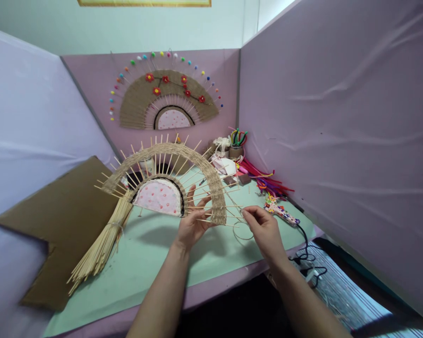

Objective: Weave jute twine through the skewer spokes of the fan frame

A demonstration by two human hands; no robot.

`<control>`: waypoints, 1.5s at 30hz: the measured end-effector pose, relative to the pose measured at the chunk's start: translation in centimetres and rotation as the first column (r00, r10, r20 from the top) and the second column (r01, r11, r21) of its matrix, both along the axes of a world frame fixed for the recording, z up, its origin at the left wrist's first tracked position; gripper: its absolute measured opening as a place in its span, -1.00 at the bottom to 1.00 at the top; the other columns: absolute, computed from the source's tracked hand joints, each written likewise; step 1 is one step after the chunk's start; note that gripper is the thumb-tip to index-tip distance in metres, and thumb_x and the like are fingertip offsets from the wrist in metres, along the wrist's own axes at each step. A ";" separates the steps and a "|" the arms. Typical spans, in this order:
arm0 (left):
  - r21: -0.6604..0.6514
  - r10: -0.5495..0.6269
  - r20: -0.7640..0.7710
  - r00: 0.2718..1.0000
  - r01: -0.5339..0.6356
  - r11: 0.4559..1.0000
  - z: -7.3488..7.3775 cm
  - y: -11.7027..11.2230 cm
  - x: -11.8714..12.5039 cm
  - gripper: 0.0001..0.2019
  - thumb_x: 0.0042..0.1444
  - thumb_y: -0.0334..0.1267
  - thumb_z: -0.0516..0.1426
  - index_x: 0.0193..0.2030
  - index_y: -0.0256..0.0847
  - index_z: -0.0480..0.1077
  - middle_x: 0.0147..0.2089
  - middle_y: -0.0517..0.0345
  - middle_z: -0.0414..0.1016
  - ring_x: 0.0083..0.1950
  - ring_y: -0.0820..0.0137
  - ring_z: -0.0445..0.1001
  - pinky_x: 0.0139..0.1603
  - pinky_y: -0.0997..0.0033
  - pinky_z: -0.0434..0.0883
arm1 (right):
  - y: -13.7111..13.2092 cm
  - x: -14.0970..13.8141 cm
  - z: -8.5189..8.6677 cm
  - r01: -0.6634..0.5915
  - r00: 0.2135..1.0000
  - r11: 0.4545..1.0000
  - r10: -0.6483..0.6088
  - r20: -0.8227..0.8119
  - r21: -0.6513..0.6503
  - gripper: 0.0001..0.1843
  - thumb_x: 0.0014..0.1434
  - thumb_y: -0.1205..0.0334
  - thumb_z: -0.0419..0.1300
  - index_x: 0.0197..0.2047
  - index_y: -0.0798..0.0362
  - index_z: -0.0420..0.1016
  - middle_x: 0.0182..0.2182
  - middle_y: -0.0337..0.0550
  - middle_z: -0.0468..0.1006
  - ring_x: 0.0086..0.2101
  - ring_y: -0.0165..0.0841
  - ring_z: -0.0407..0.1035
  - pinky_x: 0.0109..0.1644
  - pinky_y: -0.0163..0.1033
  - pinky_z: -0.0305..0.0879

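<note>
A half-round fan frame (169,155) of thin sticks, with a woven band of tan cord and a pink dotted centre (158,196), stands tilted above the green tabletop (155,253). My left hand (192,223) grips its right lower edge, fingers spread among the sticks. My right hand (262,227) pinches a thin tan cord (241,230) that loops down from the weave's end.
A bundle of sticks (98,249) and a brown cardboard sheet (63,211) lie at left. A finished fan (167,98) hangs on the back wall. A cup of pipe cleaners (237,145), loose pipe cleaners (268,180) and a patterned glue gun (282,211) sit at right.
</note>
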State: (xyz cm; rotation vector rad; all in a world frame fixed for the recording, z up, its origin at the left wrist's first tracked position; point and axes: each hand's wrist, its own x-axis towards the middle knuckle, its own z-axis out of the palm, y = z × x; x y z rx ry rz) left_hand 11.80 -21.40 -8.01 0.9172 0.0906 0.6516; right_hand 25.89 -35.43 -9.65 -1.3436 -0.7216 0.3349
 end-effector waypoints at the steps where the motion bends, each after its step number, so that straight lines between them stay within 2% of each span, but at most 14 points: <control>1: 0.005 -0.001 0.002 1.000 0.001 1.000 0.0 0.0 0.0 -0.10 0.07 -0.51 0.13 0.37 0.45 -0.15 0.11 0.18 0.40 -0.14 0.33 0.56 -0.22 0.14 0.57 | 0.0 0.1 -0.1 0.004 1.000 1.000 -0.004 -0.007 -0.001 -0.71 0.09 -0.01 0.27 -0.36 0.07 0.51 -0.50 -0.23 0.44 -0.47 -0.42 0.21 -0.39 -0.29 0.16; 6: 0.019 0.001 0.004 1.000 -0.001 1.000 0.0 -0.1 0.0 -0.09 0.07 -0.51 0.13 0.38 0.44 -0.18 0.11 0.16 0.41 -0.10 0.28 0.55 -0.21 0.12 0.56 | 0.1 0.6 -0.4 0.021 0.999 1.000 -0.021 -0.039 0.007 -0.69 0.09 -0.04 0.27 -0.35 0.06 0.48 -0.54 -0.27 0.36 -0.54 -0.47 0.11 -0.48 -0.31 0.07; 18: 0.012 -0.011 -0.003 1.000 0.011 1.000 -0.2 0.2 -0.2 -0.08 0.05 -0.54 0.16 0.38 0.38 -0.13 0.11 0.16 0.47 -0.14 0.38 0.54 -0.16 0.25 0.52 | 0.0 1.7 -0.9 0.102 0.990 0.992 -0.094 -0.108 0.069 -0.69 0.10 -0.05 0.27 -0.33 0.05 0.47 -0.57 -0.34 0.25 -0.56 -0.50 0.05 -0.53 -0.35 -0.01; 28: 0.046 -0.005 -0.021 1.000 0.006 0.999 -0.4 0.3 -0.2 -0.08 0.04 -0.52 0.19 0.37 0.39 -0.11 0.15 0.17 0.43 -0.12 0.39 0.53 -0.10 0.21 0.52 | 0.0 1.8 -0.9 0.057 0.985 0.993 -0.039 -0.170 0.101 -0.72 0.08 -0.01 0.26 -0.39 0.04 0.41 -0.61 -0.36 0.21 -0.59 -0.50 0.04 -0.55 -0.35 -0.04; 32: 0.053 -0.004 -0.037 0.999 0.006 0.999 -0.4 0.2 -0.3 -0.06 0.06 -0.49 0.20 0.39 0.40 -0.17 0.18 0.13 0.42 -0.10 0.37 0.54 -0.09 0.17 0.52 | -0.2 1.7 0.0 0.006 0.996 0.996 0.002 -0.085 0.094 -0.78 0.05 0.06 0.25 -0.43 0.03 0.43 -0.59 -0.30 0.29 -0.53 -0.44 0.15 -0.48 -0.32 0.09; 36: 0.044 -0.019 -0.046 0.999 0.021 0.999 -0.4 0.2 -0.3 -0.05 0.05 -0.50 0.19 0.39 0.41 -0.18 0.21 0.13 0.40 -0.08 0.34 0.55 -0.08 0.17 0.53 | -0.3 1.4 0.6 -0.043 0.996 0.992 0.051 -0.071 0.118 -0.80 0.04 0.07 0.26 -0.34 0.02 0.47 -0.44 -0.21 0.45 -0.37 -0.33 0.32 -0.28 -0.25 0.26; 41: 0.041 -0.045 -0.074 0.996 0.048 0.998 -0.7 0.3 -0.3 -0.03 0.02 -0.51 0.20 0.39 0.40 -0.18 0.21 0.13 0.41 -0.06 0.32 0.55 -0.11 0.20 0.53 | 0.0 1.6 0.2 -0.018 0.994 0.988 0.035 -0.108 0.153 -0.79 0.08 0.05 0.24 -0.29 0.00 0.49 -0.37 -0.18 0.49 -0.28 -0.29 0.35 -0.18 -0.22 0.28; 45: 0.046 -0.086 -0.083 0.993 0.090 0.995 -1.0 0.5 -0.4 -0.03 0.02 -0.52 0.19 0.39 0.39 -0.18 0.18 0.15 0.43 -0.10 0.36 0.56 -0.13 0.27 0.53 | 0.5 2.0 0.6 -0.035 0.975 0.972 0.084 -0.208 0.231 -0.79 0.09 0.03 0.25 -0.30 -0.01 0.52 -0.35 -0.20 0.50 -0.24 -0.31 0.36 -0.04 -0.18 0.28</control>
